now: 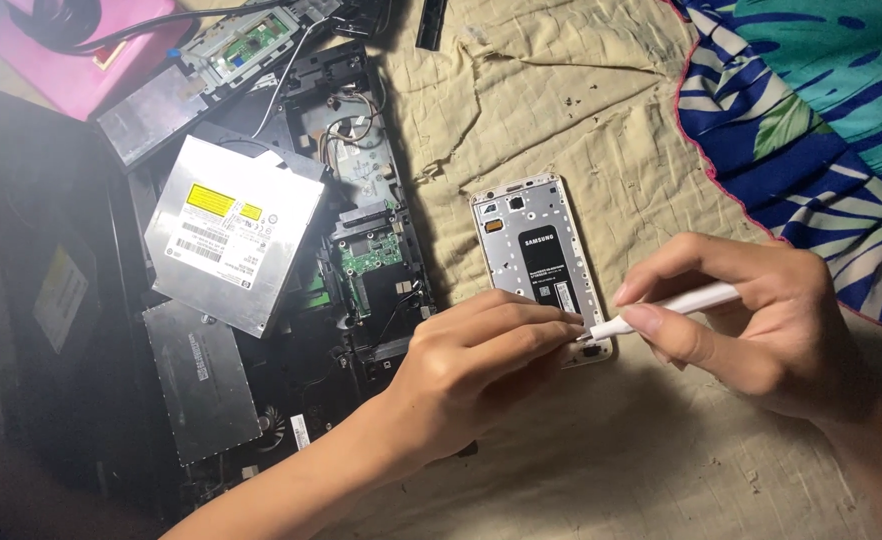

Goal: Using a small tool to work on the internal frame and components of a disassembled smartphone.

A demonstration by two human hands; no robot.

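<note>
We pinched a white tool (661, 308) in our right hand (751, 330), tip at the open phone's (539, 262) bottom edge, left hand (471, 370) fingers pressing there, mid-cloth (601, 130), laptop parts (291, 230) at left edge

The left hand (471, 365) reaches in from the near left, forearm running diagonally, fingers curled and fingertips (566, 325) pressed down together. The right hand (751, 320) comes in from the near right, wrist bent, thumb and forefinger pinched in a pen-like grip, its tips just beside the left's.
</note>
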